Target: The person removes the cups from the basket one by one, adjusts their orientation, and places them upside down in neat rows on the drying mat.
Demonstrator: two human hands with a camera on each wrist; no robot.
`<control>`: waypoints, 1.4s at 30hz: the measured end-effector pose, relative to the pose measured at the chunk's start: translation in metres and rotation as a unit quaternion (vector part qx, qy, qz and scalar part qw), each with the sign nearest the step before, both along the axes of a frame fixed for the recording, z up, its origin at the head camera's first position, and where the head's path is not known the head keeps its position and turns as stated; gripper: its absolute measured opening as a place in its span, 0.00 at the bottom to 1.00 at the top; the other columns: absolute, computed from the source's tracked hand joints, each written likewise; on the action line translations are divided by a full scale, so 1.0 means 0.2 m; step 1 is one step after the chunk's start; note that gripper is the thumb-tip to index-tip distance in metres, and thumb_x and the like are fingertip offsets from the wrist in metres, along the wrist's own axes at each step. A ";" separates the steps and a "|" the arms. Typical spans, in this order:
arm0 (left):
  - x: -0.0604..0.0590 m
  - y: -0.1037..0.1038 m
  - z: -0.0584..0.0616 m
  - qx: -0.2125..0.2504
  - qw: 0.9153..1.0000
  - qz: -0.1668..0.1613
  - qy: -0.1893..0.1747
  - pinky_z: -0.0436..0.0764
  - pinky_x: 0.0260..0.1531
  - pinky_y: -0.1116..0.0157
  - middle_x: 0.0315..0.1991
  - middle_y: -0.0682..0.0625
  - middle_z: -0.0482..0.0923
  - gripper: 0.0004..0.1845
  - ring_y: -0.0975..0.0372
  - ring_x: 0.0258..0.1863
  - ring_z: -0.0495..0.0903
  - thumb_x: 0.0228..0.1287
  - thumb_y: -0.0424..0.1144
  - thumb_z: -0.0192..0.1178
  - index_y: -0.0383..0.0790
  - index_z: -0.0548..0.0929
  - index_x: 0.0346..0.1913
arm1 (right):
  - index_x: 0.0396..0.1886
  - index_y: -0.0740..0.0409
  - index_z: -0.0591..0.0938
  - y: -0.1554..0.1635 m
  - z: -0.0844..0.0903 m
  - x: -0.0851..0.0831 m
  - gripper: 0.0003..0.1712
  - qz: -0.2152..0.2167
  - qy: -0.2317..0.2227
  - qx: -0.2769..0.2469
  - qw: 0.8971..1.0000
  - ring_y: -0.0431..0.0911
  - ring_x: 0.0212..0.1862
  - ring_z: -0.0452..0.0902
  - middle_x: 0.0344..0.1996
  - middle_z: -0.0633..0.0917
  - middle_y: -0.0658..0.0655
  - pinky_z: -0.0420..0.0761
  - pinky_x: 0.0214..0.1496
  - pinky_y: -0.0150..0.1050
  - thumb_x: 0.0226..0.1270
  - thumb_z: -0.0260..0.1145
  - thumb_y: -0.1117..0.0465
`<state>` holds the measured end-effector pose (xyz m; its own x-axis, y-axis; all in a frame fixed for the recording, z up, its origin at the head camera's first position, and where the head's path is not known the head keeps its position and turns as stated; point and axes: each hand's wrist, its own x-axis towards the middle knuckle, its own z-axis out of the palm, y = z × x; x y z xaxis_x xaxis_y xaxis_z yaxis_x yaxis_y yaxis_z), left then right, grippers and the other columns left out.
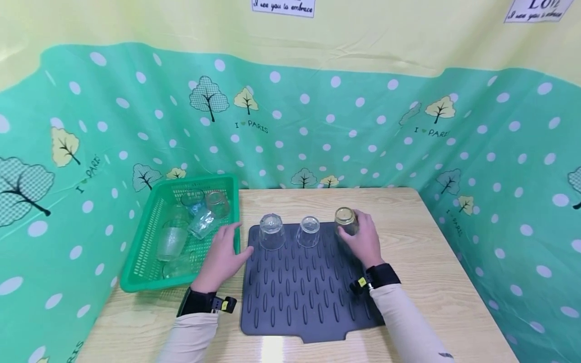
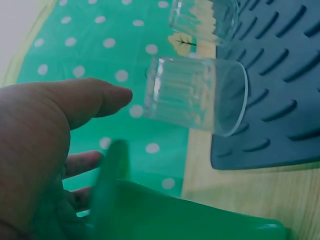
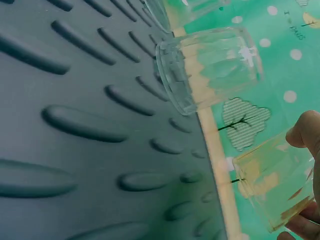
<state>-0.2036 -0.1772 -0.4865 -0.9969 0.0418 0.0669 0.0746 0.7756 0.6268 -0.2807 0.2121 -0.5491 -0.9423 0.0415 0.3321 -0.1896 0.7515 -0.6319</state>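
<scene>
Green basket (image 1: 156, 286) left of the mat (image 1: 313, 295) has several glasses (image 1: 172, 239) in it. Right hand (image 1: 365, 239)'s holding a yellowish glass (image 1: 345, 218) at the mat's far-right corner; left hand (image 1: 222, 258)'s empty, spread wide, by its left edge.

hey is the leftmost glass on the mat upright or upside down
Upside down. The leftmost glass stands with its wider rim on the mat and its narrower base up, in the head view.

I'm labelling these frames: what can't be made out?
Head: lower right of amber glass, hidden by right hand.
Head: exact count of glasses in the basket; they overlap.
Head: tops of the signs, cut off by the top edge.
Left wrist: most of basket, cut by bottom edge.
</scene>
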 end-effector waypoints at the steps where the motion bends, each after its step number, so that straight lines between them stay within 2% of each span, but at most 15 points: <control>1: 0.00 -0.01 -0.01 -0.004 1.000 0.003 -0.004 0.71 0.66 0.36 0.74 0.32 0.60 0.45 0.37 0.73 0.62 0.68 0.50 0.68 0.36 0.58 0.80 | 0.70 0.67 0.71 0.00 -0.02 0.00 0.41 0.003 -0.019 -0.008 1.000 0.62 0.59 0.75 0.58 0.76 0.69 0.78 0.61 0.60 0.64 0.75 0.52; 4: -0.01 -0.01 -0.03 -0.013 1.000 0.003 -0.019 0.69 0.66 0.34 0.75 0.30 0.57 0.48 0.35 0.73 0.60 0.68 0.52 0.68 0.36 0.55 0.81 | 0.70 0.67 0.69 0.01 -0.06 0.00 0.41 0.001 -0.076 -0.018 0.997 0.61 0.62 0.75 0.60 0.76 0.68 0.77 0.64 0.58 0.65 0.74 0.52; 6: -0.01 -0.02 -0.04 -0.015 1.000 -0.001 -0.027 0.69 0.67 0.34 0.76 0.30 0.56 0.50 0.35 0.74 0.60 0.68 0.52 0.67 0.38 0.52 0.82 | 0.70 0.67 0.69 0.02 -0.07 0.01 0.40 -0.003 -0.096 -0.021 0.995 0.61 0.62 0.76 0.61 0.76 0.68 0.77 0.64 0.59 0.66 0.74 0.52; 11: -0.01 -0.01 -0.04 -0.013 0.999 -0.001 -0.031 0.70 0.66 0.35 0.77 0.31 0.55 0.49 0.35 0.73 0.62 0.69 0.51 0.66 0.41 0.51 0.83 | 0.69 0.69 0.69 0.04 -0.05 -0.01 0.41 0.008 -0.093 -0.015 0.996 0.63 0.60 0.77 0.59 0.77 0.70 0.78 0.62 0.60 0.65 0.74 0.51; 25: -0.02 0.04 0.00 -0.013 0.999 0.006 -0.029 0.73 0.62 0.34 0.77 0.34 0.56 0.48 0.36 0.73 0.62 0.69 0.51 0.65 0.45 0.51 0.84 | 0.74 0.69 0.64 0.07 -0.05 -0.01 0.47 0.007 -0.115 -0.026 0.993 0.64 0.67 0.71 0.66 0.72 0.72 0.74 0.67 0.61 0.66 0.73 0.49; 35: -0.03 0.02 -0.05 -0.008 1.000 0.007 -0.024 0.69 0.67 0.34 0.78 0.33 0.56 0.49 0.37 0.76 0.58 0.70 0.57 0.64 0.43 0.50 0.84 | 0.75 0.70 0.63 0.05 -0.06 -0.01 0.47 0.005 -0.121 -0.029 0.992 0.65 0.68 0.70 0.66 0.71 0.72 0.73 0.69 0.61 0.66 0.72 0.50; 39: -0.03 -0.01 -0.05 0.034 0.999 0.016 -0.002 0.68 0.67 0.34 0.78 0.32 0.55 0.49 0.37 0.75 0.59 0.71 0.56 0.64 0.43 0.49 0.84 | 0.75 0.70 0.63 0.04 -0.07 -0.01 0.47 0.006 -0.127 -0.030 0.991 0.65 0.67 0.70 0.66 0.71 0.73 0.73 0.68 0.62 0.66 0.72 0.51; 42: -0.02 -0.05 -0.01 0.060 0.997 0.024 0.033 0.68 0.68 0.36 0.76 0.32 0.58 0.46 0.38 0.74 0.61 0.72 0.50 0.64 0.40 0.52 0.82 | 0.75 0.70 0.63 0.03 -0.08 -0.01 0.47 0.009 -0.132 -0.034 0.991 0.65 0.67 0.70 0.66 0.71 0.72 0.73 0.68 0.62 0.66 0.72 0.50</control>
<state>-0.2083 -0.1866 -0.4879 -0.9909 -0.0187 0.1332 0.0822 0.6992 0.7102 -0.2827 0.2178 -0.5648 -0.9967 0.0374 0.0720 -0.0249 0.7032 -0.7105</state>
